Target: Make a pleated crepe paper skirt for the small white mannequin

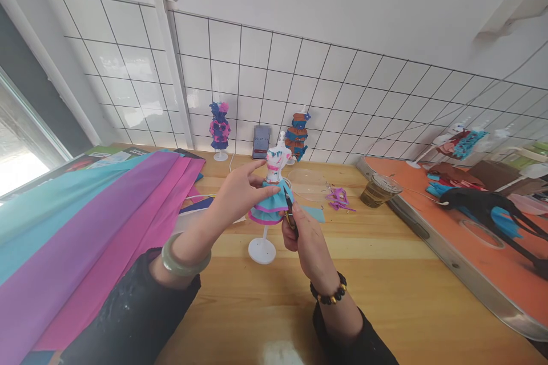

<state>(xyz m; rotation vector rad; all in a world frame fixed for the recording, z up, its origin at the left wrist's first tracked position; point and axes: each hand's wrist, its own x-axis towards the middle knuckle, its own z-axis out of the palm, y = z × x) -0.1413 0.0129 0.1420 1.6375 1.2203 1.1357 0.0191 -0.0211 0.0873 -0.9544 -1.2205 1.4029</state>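
Observation:
A small white dress form [277,161] stands upright on a round white base [262,251], wearing a tiered light-blue skirt [266,217] with purple-pink edging. At the waist, my left hand [240,191] pinches the top of the skirt between thumb and fingers. My right hand [306,234] is closed around dark-handled scissors [291,219], whose tips point up against the skirt's right side. Part of the handles is hidden by my fingers.
Blue, purple and pink sheets [98,211] cover the left side. Behind stand two dressed forms [220,128] [298,134] and a phone [261,141]. Purple scraps [339,198], a lidded cup [380,190] and an orange table [475,239] lie rightward.

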